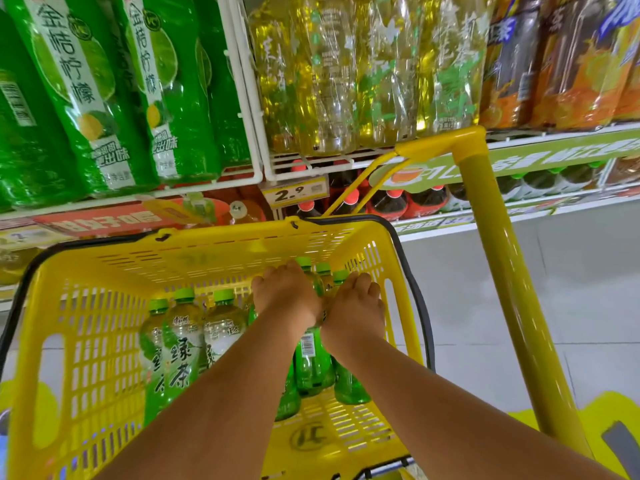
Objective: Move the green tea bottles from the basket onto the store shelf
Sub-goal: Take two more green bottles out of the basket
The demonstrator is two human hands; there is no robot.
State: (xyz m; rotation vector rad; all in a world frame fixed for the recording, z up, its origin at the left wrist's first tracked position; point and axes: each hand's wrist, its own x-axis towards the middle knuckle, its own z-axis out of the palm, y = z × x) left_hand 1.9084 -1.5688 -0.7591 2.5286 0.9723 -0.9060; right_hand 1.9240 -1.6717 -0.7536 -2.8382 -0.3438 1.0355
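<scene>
Yellow plastic basket point(104, 271) fills the head view, pushed up against the store shelf point(346, 161).

Green tea bottles point(180, 341) all sit inside it: one cluster upright toward the left wall, another at the far right corner under the hands.

Step in hand, as I read it: the pick. Both arms reach down into the basket side by side, wrists nearly touching.

Left hand point(285, 292) is over the bottle necks, fingers curled down around them; looks like a grip on at least one bottle, though the fingertips are hidden.

Right hand point(356, 303) does the same just beside it, fingers folded over the tops near the right wall.

Next move probably calls for a straight lift to clear the basket rim and the yellow cart handle point(485, 202), then up to a shelf slot.

Which slot takes these bottles I cannot tell.
</scene>
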